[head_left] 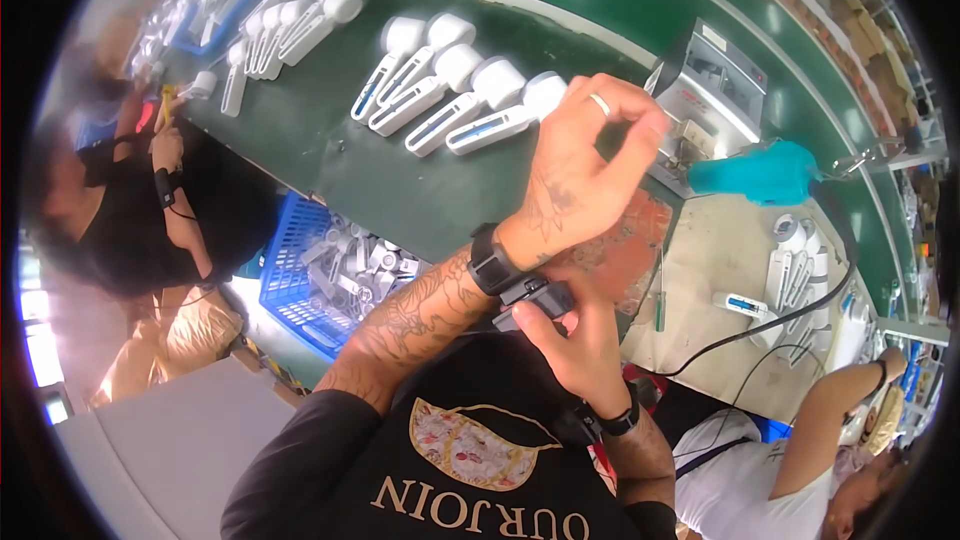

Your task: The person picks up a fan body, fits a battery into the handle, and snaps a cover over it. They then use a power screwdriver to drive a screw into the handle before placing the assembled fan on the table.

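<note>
My left hand (585, 165) is raised over the bench, bare of any visible object, its thumb and forefinger curled tip to tip in a loop. A black wristband (492, 260) circles that wrist. My right hand (580, 350) is closed around a dark grey boxy wrist device (540, 302) on the left wrist, thumb pressed against it. Just beyond my left hand lies a row of several white long-handled devices (430, 125) with round heads and blue strips along their handles. The nearest one's head is partly behind my left hand.
A blue crate (285, 265) of grey parts stands at left. A grey-white machine (715, 85) and a teal power tool (760, 175) are at right, with a black cable. More white devices (790, 270) lie on cardboard. Co-workers sit at left (180, 220) and lower right (760, 470).
</note>
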The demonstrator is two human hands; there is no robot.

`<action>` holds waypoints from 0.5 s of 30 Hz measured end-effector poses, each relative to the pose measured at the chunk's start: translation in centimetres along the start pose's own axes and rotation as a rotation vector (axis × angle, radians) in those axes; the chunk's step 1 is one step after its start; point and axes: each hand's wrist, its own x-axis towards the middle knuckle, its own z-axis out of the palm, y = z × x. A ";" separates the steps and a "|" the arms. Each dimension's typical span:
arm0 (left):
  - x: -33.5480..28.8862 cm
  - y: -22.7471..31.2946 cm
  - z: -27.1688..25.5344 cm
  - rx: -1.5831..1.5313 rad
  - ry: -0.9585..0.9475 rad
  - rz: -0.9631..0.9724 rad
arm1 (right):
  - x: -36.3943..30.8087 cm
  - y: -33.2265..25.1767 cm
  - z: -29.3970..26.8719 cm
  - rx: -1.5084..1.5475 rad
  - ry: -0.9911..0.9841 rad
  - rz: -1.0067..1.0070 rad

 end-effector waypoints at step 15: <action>-0.8 -2.1 -0.8 0.460 -0.128 0.431 | -0.1 0.1 -1.2 0.040 -0.093 0.061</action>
